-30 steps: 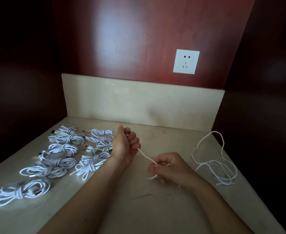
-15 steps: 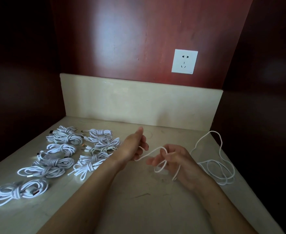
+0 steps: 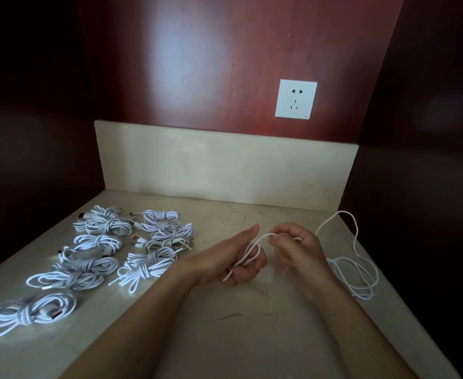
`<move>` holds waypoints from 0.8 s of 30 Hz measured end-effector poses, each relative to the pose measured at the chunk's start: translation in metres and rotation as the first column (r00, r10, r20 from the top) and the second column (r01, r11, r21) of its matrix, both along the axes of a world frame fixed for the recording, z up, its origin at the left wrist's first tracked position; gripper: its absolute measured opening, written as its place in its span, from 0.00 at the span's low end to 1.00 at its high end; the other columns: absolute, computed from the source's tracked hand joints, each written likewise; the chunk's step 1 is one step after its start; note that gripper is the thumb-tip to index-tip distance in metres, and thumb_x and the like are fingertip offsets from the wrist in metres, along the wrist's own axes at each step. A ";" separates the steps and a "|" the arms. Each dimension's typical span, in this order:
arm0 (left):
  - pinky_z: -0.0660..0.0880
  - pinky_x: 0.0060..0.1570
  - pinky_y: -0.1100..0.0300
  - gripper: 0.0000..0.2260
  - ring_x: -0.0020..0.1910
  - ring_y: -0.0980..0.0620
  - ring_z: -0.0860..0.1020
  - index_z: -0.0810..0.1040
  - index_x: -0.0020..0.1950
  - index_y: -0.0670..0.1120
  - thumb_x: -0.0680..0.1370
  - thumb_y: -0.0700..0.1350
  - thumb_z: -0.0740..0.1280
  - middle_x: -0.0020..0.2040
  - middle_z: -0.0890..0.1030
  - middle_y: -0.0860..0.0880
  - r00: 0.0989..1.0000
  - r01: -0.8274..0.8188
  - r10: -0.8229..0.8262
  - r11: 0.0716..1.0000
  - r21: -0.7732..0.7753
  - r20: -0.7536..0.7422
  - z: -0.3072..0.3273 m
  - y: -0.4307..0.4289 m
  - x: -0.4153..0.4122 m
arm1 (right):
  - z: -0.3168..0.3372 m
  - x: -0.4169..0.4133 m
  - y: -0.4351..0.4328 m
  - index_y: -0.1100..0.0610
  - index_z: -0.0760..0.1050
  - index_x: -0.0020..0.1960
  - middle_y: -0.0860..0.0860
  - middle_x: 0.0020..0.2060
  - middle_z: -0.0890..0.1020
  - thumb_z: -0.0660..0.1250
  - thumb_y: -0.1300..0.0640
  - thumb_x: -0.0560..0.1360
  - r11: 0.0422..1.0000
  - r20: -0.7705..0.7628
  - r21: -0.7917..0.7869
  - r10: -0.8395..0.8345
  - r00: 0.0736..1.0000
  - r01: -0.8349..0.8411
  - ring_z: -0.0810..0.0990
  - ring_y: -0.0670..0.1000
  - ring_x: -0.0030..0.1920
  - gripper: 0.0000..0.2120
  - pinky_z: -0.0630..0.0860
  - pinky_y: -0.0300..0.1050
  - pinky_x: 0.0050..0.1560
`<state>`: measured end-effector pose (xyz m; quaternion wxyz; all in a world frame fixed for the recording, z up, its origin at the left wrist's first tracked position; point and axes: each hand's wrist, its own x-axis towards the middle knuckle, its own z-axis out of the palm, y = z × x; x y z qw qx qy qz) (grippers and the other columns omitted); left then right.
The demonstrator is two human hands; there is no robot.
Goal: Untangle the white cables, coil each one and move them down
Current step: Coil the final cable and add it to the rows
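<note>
The left hand (image 3: 234, 259) curls its fingers round a few loops of the cable (image 3: 258, 238). The right hand (image 3: 297, 250) pinches that strand just beside it, above the counter (image 3: 252, 329). The rest trails right into a loose heap (near the edge). Coils (image 3: 148, 273) lie in two rows at left. Behind stand a pale backsplash (image 3: 224, 165), a red-brown panel (image 3: 211, 64) with a socket (image 3: 295, 99), and dark side walls (image 3: 33, 132).
</note>
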<state>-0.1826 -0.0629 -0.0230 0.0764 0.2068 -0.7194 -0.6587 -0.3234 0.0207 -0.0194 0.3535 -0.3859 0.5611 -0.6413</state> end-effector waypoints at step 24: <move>0.63 0.30 0.63 0.23 0.35 0.55 0.69 0.78 0.58 0.38 0.83 0.55 0.53 0.36 0.76 0.54 0.845 -0.397 0.427 0.904 0.157 -0.321 -0.002 -0.004 -0.010 | -0.006 0.006 0.000 0.60 0.81 0.40 0.54 0.30 0.83 0.74 0.63 0.71 1.000 -0.130 -0.007 0.017 0.991 -0.018 0.82 0.47 0.32 0.03 0.72 0.39 0.24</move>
